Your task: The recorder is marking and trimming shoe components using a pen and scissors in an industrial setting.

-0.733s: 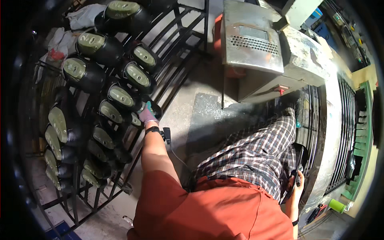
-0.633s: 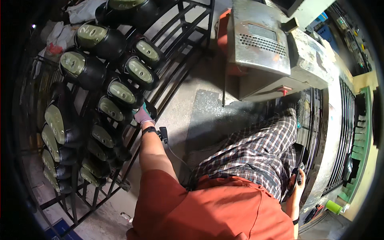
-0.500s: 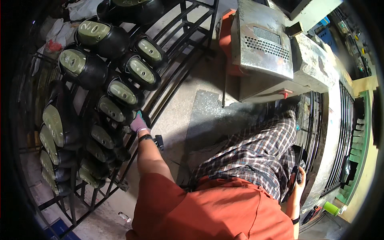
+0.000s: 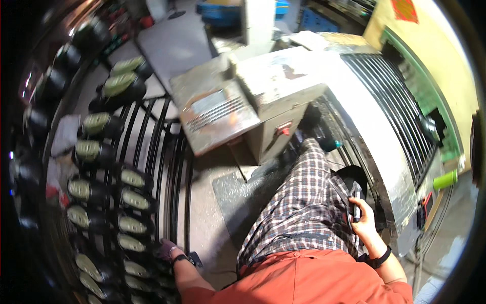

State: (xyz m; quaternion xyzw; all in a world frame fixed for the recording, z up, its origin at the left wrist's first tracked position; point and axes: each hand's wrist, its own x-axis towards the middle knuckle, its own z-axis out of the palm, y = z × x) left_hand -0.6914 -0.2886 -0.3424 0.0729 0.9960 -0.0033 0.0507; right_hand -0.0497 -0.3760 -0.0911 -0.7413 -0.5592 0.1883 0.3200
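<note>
Orange-red shirt (image 4: 293, 278), plaid trousers (image 4: 298, 213), black shoes (image 4: 97, 154) with olive soles (image 4: 133, 199), purple glove (image 4: 166, 250), lime-green cylinder (image 4: 445, 180)

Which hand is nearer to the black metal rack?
Left. The left hand is at the right side of the rack; the right hand is well away to the right, holding a pen-like object.

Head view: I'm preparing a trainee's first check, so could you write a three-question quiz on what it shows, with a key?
1. What does the right hand hold?
2. True or false: the left hand is gloved.
3. Choose: the black rack with the shoe-shaped pieces is on the person's A) right, B) left.

Key:
1. A dark pen-like tool.
2. True.
3. B.
</note>
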